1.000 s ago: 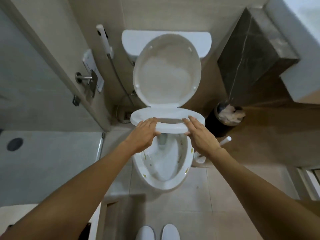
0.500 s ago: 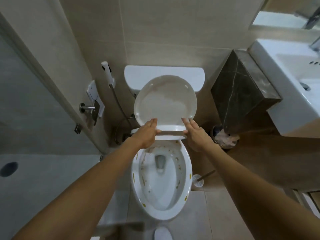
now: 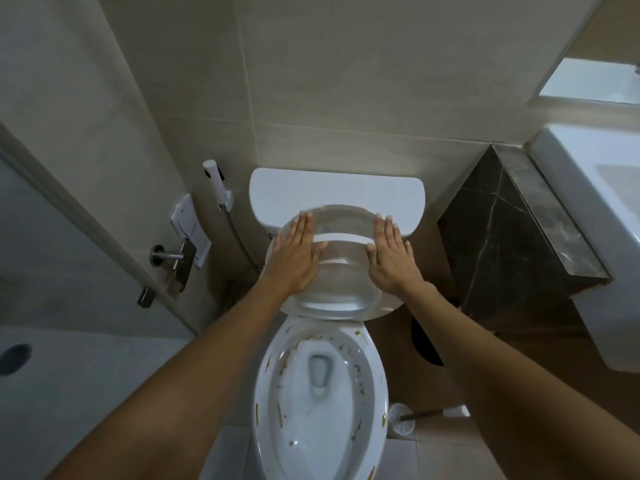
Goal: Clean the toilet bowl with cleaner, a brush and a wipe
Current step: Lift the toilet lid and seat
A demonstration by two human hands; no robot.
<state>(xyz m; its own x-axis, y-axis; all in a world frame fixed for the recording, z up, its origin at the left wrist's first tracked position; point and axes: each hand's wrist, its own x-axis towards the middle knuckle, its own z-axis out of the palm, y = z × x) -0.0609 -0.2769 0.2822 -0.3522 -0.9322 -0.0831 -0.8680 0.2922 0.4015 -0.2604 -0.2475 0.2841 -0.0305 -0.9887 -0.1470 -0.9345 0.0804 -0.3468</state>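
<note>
The white toilet bowl (image 3: pixel 378 382) lies open below me, with brown and yellow stains on its inner wall and rim. The seat ring (image 3: pixel 346 315) is raised against the lid (image 3: pixel 341 221), in front of the tank (image 3: pixel 336 188). My left hand (image 3: pixel 294 261) lies flat on the seat's left side and my right hand (image 3: pixel 391 261) flat on its right side, fingers pointing up. A toilet brush (image 3: pixel 420 415) stands in a white holder (image 3: pixel 401 420) on the floor right of the bowl. No cleaner bottle or wipe shows.
A bidet sprayer (image 3: pixel 216 181) hangs on the wall left of the tank. A glass shower door (image 3: pixel 52 254) with a metal handle (image 3: pixel 173 258) closes off the left. A dark bin (image 3: pixel 424 344), a dark marble block (image 3: pixel 512 230) and a white sink (image 3: pixel 595 216) fill the right.
Both hands have swung the seat ring up from half raised to nearly upright against the lid. Their grip on its front edge has become flat palms. The camera has tilted up.
</note>
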